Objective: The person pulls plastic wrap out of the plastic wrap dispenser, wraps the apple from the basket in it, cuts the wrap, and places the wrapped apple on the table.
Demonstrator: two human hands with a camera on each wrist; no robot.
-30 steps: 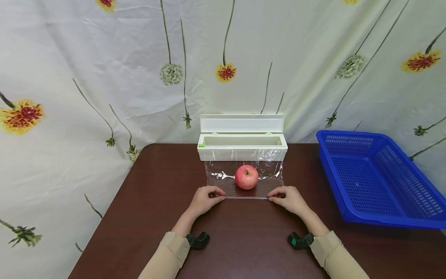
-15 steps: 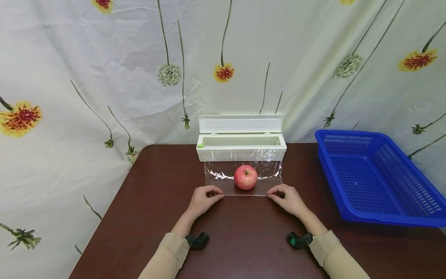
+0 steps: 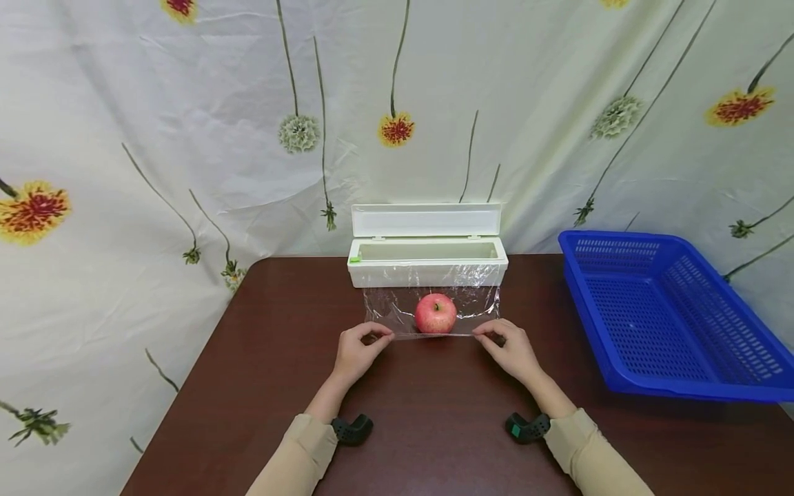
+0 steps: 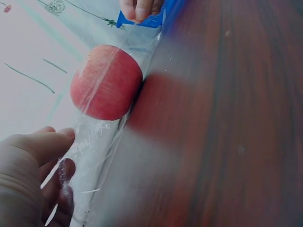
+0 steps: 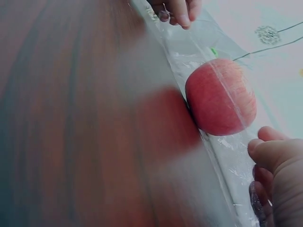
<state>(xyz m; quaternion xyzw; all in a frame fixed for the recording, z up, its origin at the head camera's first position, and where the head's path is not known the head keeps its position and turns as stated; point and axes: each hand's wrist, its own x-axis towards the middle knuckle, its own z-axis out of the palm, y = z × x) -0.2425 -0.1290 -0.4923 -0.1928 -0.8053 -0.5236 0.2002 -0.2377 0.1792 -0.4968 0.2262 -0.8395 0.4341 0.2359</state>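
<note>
A sheet of clear plastic wrap (image 3: 397, 310) runs forward from the white wrap dispenser box (image 3: 428, 277), whose lid stands raised. A red apple (image 3: 436, 314) sits on the sheet. At the sheet's near left corner my left hand (image 3: 360, 350) pinches the edge between thumb and fingers. The near right corner is pinched by my right hand (image 3: 510, 348). Between the two hands the edge is lifted off the table and crosses in front of the apple (image 4: 106, 82). In the right wrist view the wrap's edge also passes across the apple (image 5: 220, 97).
A blue plastic basket (image 3: 626, 380) stands on the right side of the dark brown table (image 3: 428, 441). Behind the table hangs a white flowered cloth (image 3: 248, 103). Each wrist wears a black device, the left one (image 3: 352, 430) and the right one (image 3: 527, 428).
Both hands have moved slightly away from me toward the apple. They have raised the wrap's near edge from the table to in front of the apple. The apple and box stay put.
</note>
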